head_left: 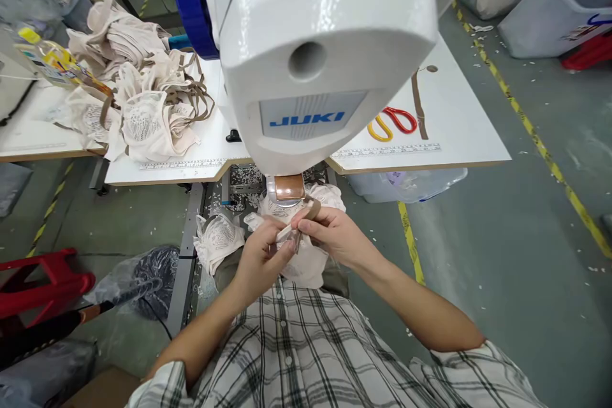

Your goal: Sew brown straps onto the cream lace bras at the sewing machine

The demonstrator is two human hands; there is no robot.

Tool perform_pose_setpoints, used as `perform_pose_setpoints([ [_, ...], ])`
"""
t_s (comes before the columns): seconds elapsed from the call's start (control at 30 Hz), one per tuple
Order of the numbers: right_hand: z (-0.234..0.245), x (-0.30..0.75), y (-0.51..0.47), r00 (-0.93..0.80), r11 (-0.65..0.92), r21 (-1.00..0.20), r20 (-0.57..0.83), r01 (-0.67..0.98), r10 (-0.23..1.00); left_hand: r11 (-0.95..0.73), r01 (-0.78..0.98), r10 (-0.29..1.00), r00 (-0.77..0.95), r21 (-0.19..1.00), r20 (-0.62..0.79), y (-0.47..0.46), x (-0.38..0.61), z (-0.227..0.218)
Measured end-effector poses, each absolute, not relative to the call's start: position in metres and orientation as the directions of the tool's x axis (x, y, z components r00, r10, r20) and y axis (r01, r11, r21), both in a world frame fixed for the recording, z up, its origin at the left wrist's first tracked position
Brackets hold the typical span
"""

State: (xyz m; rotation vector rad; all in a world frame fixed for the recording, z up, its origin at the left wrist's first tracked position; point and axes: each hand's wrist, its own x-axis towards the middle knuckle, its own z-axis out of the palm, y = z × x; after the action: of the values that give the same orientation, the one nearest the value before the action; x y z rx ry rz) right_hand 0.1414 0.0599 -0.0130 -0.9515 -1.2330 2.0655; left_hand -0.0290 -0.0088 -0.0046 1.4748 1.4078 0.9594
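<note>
A cream lace bra (pixel 308 266) lies across my lap, below the head of a white JUKI sewing machine (pixel 325 19). My left hand (pixel 262 255) pinches a narrow cream edge of the bra between thumb and fingers. Close beside it, my right hand (pixel 335 233) pinches the same edge together with a brown strap (pixel 313 209), whose end sticks up past the fingertips. One lace cup (pixel 220 239) hangs out to the left of my left hand. Other parts of the bra reach up under the machine's rounded arm end (pixel 289 189). My fingers hide where the strap meets the edge.
Several bras are heaped on the table (pixel 210 169) at left, beside a yellow-capped bottle (pixel 57 60). Red and yellow scissors (pixel 392 123) and a brown strip (pixel 418 105) lie at right. A red stool (pixel 48 287) stands lower left; plastic bins (pixel 549 19) stand upper right.
</note>
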Motion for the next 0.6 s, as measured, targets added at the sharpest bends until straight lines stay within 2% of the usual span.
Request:
perform_pose_setpoints([
  [0.1, -0.017, 0.146, 0.076, -0.549, -0.459, -0.879, -0.321, -0.131, 0.772, -0.012, 0.352, 0.998, -0.05, 0.936, 0.032, -0.013, -0.022, -0.018],
  [0.17, -0.017, 0.156, 0.096, -0.492, -0.378, -0.921, -0.29, -0.089, 0.821, -0.116, 0.426, 0.989, -0.031, 0.897, 0.143, -0.013, -0.025, -0.021],
  [0.23, -0.015, 0.171, 0.117, -0.386, -0.186, -0.979, -0.205, 0.086, 0.899, -0.26, 0.531, 0.962, 0.067, 0.806, 0.266, -0.009, -0.032, -0.017],
  [0.3, -0.011, 0.186, 0.132, -0.292, 0.012, -0.946, -0.088, 0.325, 0.953, -0.33, 0.612, 0.941, 0.153, 0.719, 0.301, -0.003, -0.041, -0.009],
  [0.37, -0.006, 0.196, 0.135, -0.299, 0.062, -0.91, -0.071, 0.411, 0.951, -0.293, 0.637, 0.956, 0.177, 0.713, 0.235, 0.003, -0.045, -0.001],
  [0.5, 0.003, 0.195, 0.112, -0.449, -0.086, -0.976, -0.17, 0.203, 0.877, -0.125, 0.602, 0.986, 0.162, 0.789, 0.032, 0.01, -0.038, 0.009],
  [0.6, 0.004, 0.184, 0.091, -0.491, -0.103, -0.981, -0.173, 0.167, 0.854, -0.057, 0.54, 0.987, 0.156, 0.84, -0.033, 0.013, -0.026, 0.011],
])
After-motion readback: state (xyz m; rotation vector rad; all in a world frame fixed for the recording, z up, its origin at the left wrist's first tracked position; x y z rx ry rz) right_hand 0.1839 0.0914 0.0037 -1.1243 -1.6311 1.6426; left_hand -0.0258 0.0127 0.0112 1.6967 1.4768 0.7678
